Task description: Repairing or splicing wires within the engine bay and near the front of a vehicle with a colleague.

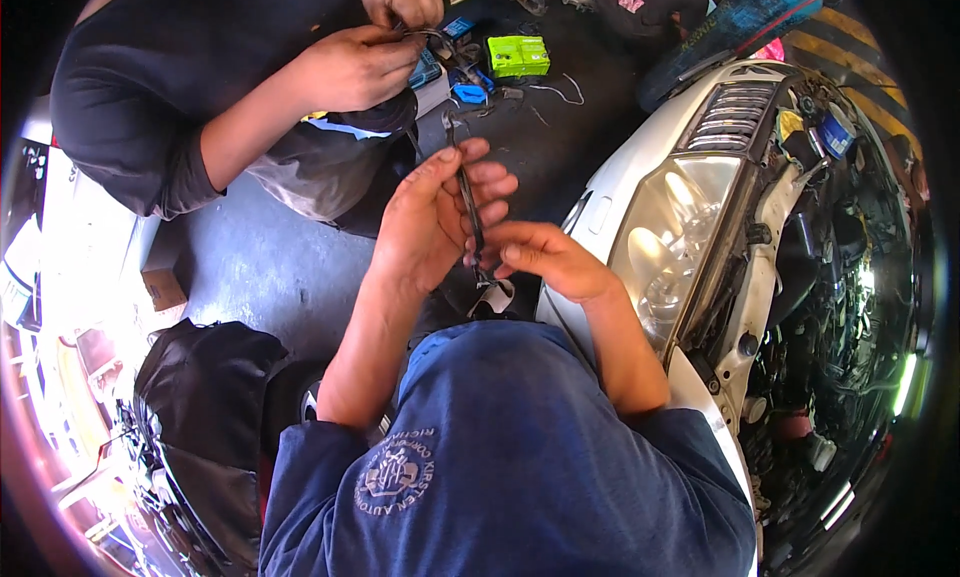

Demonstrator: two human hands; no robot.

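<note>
A dark, thin cable [466, 199] runs up and down across my open palm, with a metallic-looking piece at its top end and loose strands near its bottom. My left hand [425, 217] holds it with the thumb pressed near the top, while the other fingers are half spread behind it. At the lower end, my right hand [556, 259] has its fingers closed around the cable's tail, partly hidden. Just below hangs a small pale strip [496, 296]. Beside my right hand is the white car's headlight [672, 247].
Across from me, a co-worker's hands [362, 69] handle a dark wire. Behind lie a bright green box [518, 56] and blue pieces on the floor. An opened engine bay [830, 267] fills the right. Black fabric [205, 407] hangs at left.
</note>
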